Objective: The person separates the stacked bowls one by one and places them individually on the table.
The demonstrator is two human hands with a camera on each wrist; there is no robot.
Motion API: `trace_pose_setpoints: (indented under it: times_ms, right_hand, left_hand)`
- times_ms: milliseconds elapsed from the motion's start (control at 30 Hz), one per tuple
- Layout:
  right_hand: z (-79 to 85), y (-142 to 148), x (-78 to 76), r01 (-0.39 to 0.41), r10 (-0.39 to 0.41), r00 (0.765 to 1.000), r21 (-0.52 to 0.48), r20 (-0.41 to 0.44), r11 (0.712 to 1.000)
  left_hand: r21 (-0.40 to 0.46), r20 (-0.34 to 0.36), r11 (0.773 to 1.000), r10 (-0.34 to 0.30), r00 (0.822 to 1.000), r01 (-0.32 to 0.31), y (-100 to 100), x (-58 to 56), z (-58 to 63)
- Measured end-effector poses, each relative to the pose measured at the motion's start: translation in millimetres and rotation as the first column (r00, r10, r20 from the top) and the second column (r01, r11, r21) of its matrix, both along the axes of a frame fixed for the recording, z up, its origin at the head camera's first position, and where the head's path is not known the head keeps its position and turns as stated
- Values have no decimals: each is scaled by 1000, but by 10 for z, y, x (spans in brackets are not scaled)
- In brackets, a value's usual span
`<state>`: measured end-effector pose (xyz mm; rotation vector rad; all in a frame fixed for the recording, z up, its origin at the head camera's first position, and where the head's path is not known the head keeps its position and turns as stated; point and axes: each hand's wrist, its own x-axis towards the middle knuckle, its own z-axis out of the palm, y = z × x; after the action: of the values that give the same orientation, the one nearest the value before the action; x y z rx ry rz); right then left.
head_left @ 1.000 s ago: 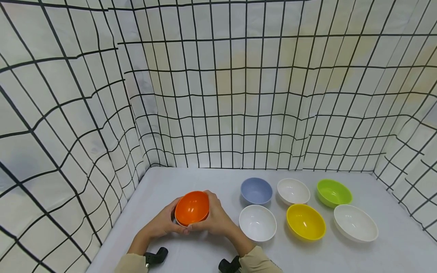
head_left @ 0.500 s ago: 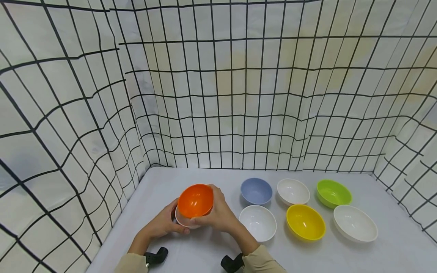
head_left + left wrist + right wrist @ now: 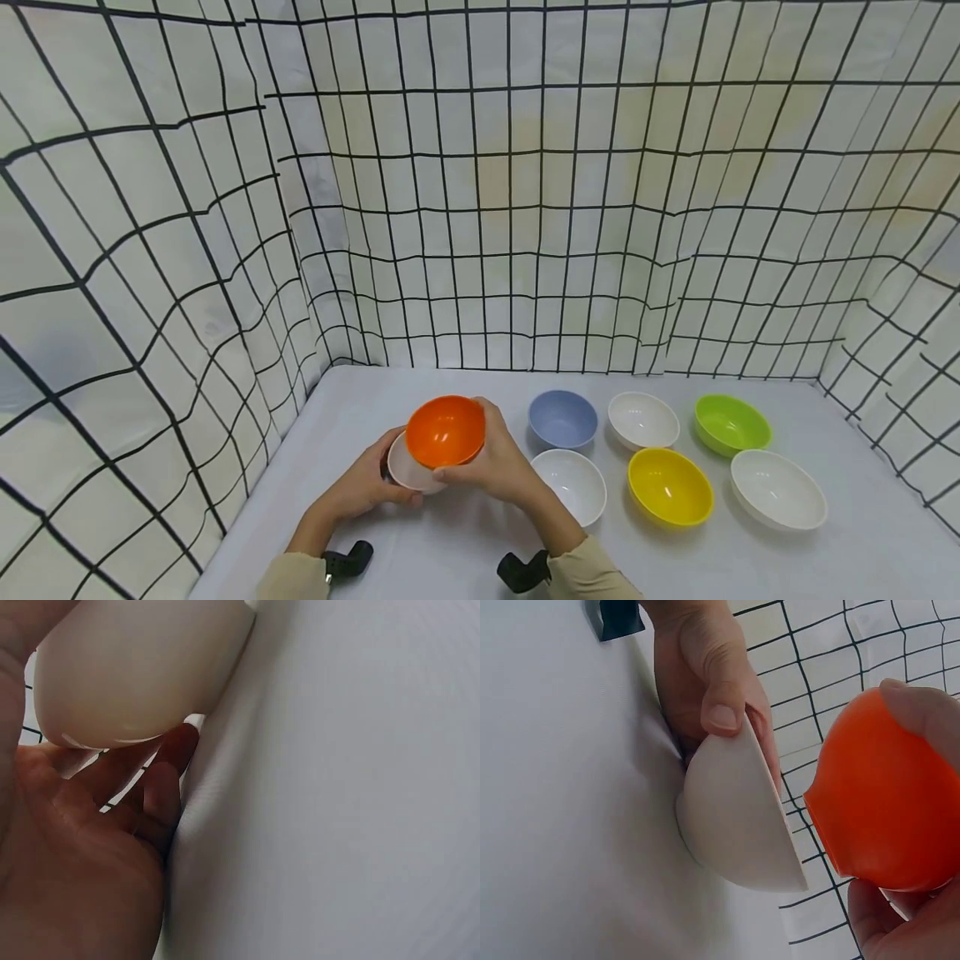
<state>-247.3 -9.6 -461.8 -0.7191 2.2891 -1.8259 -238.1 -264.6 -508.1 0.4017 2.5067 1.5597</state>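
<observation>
In the head view my right hand (image 3: 501,458) grips an orange bowl (image 3: 446,430) by its rim and side. Just below and to the left of it is a white bowl (image 3: 408,468), partly hidden, which my left hand (image 3: 360,485) holds by the side. From the right wrist, a gap shows between the orange bowl (image 3: 892,795) and the white bowl (image 3: 731,814); the left thumb presses the white bowl's rim. Close up in the left wrist view, the white bowl (image 3: 142,671) sits against the curved fingers (image 3: 161,787), low by the white cloth.
To the right stand a blue bowl (image 3: 563,419), a green bowl (image 3: 732,425), a yellow bowl (image 3: 670,487) and several white bowls, one white bowl (image 3: 573,483) near my right forearm. Black grid netting (image 3: 525,208) walls the white table (image 3: 360,392) behind and at the sides.
My right hand has lifted the orange bowl out of the white bowl, moving it up and to the right. My left hand has stayed on the white bowl, shifting slightly right.
</observation>
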Motion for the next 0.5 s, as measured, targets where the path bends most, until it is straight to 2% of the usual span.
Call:
trace_pose_setpoints:
  times_ms: [100, 200, 367, 500]
  right_hand:
    - [7, 43, 18, -1, 1, 1000, -6, 4, 1000]
    - [1, 87, 64, -8, 8, 1000, 4, 1, 1000]
    - [-43, 163, 213, -28, 27, 1000, 57, 15, 998]
    - [-77, 210, 316, -31, 31, 1000, 109, 5, 994]
  left_hand:
    - [-6, -1, 1000, 16, 1000, -16, 34, -22, -2]
    - [2, -8, 1000, 1, 1000, -1, 54, -46, 5]
    - [-17, -23, 999, -35, 999, 35, 54, -80, 9]
    - [-45, -16, 999, -23, 1000, 22, 61, -158, 1]
